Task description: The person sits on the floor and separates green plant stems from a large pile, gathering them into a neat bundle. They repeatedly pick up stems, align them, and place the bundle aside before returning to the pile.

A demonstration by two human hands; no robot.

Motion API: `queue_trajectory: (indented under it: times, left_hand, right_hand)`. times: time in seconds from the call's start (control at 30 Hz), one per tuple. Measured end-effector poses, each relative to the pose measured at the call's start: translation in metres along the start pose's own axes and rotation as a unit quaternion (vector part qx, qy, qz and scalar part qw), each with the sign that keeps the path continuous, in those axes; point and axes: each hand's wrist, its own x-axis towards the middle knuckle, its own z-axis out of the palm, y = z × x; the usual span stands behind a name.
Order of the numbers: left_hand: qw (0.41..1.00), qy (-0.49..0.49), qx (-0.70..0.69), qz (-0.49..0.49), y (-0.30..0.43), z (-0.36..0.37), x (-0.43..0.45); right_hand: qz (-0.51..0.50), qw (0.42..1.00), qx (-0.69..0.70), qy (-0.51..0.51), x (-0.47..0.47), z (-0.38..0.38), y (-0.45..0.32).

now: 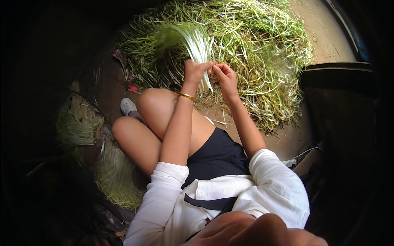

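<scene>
My left hand (195, 72) is closed around a bundle of slender chive-like stalks (198, 43). White lower stems stick out below the fist, and the green tops fan out above it, blurred at the upper left. Close against the bundle's right side is my right hand (226, 78), thumb and fingertips pinched together at a thin loose strand (212, 50) along its edge. Both hands are held over the near side of a large heap of loose green and yellowed stalks (255, 58). A gold-coloured bangle (185, 96) circles my left wrist.
Bundled stalks (81, 129) lie on the floor at the left, with another bunch (117, 175) nearer my body. Red scraps (132, 89) lie beside the heap. A dark, rimmed object (338, 66) stands at the right, and a thin cable (307, 151) runs below it.
</scene>
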Motion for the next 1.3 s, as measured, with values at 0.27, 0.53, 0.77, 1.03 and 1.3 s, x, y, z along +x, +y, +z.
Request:
queue_trajectory:
  times: [0.27, 0.53, 0.77, 1.03, 1.3]
  left_hand:
    - [0.995, 0.076, 0.029, 0.049, -0.003, -0.006, 0.000]
    - [0.990, 0.089, -0.101, 0.044, 0.005, -0.009, 0.002]
    - [0.990, 0.062, -0.124, -0.004, 0.005, -0.010, -0.002]
    - [0.984, 0.027, -0.173, -0.027, 0.007, -0.018, -0.005]
    - [0.993, 0.054, -0.052, -0.092, 0.001, -0.022, -0.005]
  right_hand:
    - [-0.249, 0.797, -0.549, -0.038, -0.063, -0.074, 0.064]
    - [0.117, 0.619, -0.767, -0.118, -0.154, -0.209, 0.120]
    - [-0.102, 0.784, -0.611, -0.046, -0.104, -0.146, 0.041]
    - [0.006, 0.984, -0.117, -0.136, -0.054, -0.021, 0.018]
    - [-0.014, 0.953, -0.103, -0.283, 0.000, -0.016, 0.035]
